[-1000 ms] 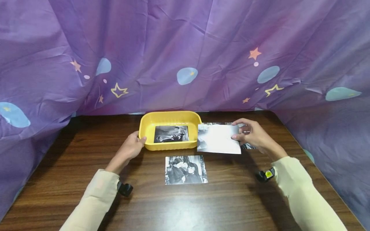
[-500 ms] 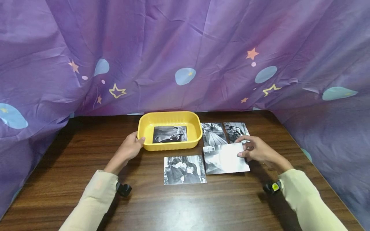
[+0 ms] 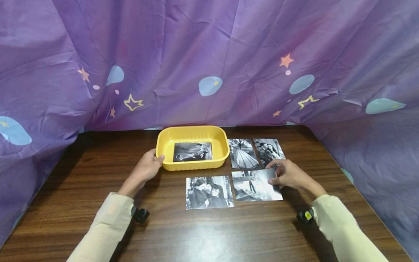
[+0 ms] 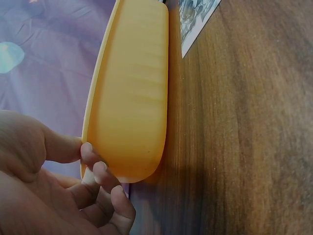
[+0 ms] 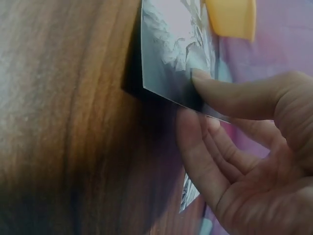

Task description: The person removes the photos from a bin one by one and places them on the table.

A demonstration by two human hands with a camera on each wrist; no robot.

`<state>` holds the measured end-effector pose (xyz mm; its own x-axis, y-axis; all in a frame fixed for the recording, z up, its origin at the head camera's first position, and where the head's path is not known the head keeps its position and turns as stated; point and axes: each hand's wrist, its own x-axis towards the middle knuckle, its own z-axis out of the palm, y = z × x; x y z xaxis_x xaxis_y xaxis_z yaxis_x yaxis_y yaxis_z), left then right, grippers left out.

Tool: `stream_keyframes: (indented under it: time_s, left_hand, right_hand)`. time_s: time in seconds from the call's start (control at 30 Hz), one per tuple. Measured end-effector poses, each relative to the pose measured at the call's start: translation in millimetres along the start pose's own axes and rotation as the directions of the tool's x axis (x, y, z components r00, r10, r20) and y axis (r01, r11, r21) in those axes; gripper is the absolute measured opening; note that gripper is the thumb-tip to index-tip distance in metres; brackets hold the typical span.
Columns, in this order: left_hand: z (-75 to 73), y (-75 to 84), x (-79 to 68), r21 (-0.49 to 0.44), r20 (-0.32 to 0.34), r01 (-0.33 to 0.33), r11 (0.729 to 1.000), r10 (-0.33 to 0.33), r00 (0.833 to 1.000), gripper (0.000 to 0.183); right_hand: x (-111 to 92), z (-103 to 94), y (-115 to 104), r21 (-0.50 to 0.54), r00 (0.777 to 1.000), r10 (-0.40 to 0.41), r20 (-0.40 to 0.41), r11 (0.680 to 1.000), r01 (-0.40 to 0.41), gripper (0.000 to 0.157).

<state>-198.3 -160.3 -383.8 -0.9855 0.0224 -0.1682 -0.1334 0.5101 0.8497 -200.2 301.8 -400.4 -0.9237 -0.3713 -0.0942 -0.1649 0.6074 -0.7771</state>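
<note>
My left hand pinches the left rim of a yellow plastic tray, thumb over the edge and fingers against the outer wall. Inside the tray lies a black-and-white photo. With its thumb on top and fingers beneath, my right hand pinches the right edge of a glossy black-and-white photo low over the table. In the right wrist view this photo is tilted, with shadow below its edge. Just left of it, a photo of people close together lies flat.
Two more photos lie behind the held one, one of a wide pale dress beside the tray and one of a couple farther right. The dark wooden table ends at a purple curtain with stars.
The right hand has brought its photo down from beside the tray, toward me and slightly right, uncovering the two photos behind. The left hand keeps its grip on the tray.
</note>
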Motion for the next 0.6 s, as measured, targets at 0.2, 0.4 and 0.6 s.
stream_keyframes:
  time_s: [0.2,0.4,0.6]
  left_hand:
    - [-0.4,0.3,0.4,0.005,0.003,0.013,1.000,-0.013,1.000,0.054]
    - [-1.0,-1.0,0.8,0.000,-0.001,-0.004,1.000,0.004,1.000,0.052]
    - [-0.3,-0.7,1.0,-0.005,0.004,0.005,1.000,-0.005,1.000,0.052]
  right_hand:
    - [0,2.7,-4,-0.147,0.997,0.037,-0.064,0.988,-0.046,0.048]
    - [0,5.2,-10,-0.236,0.991,0.086,-0.105,0.966,-0.109,0.052]
    - [0,5.3,-9,-0.290,0.988,0.101,-0.117,0.948,-0.132,0.050]
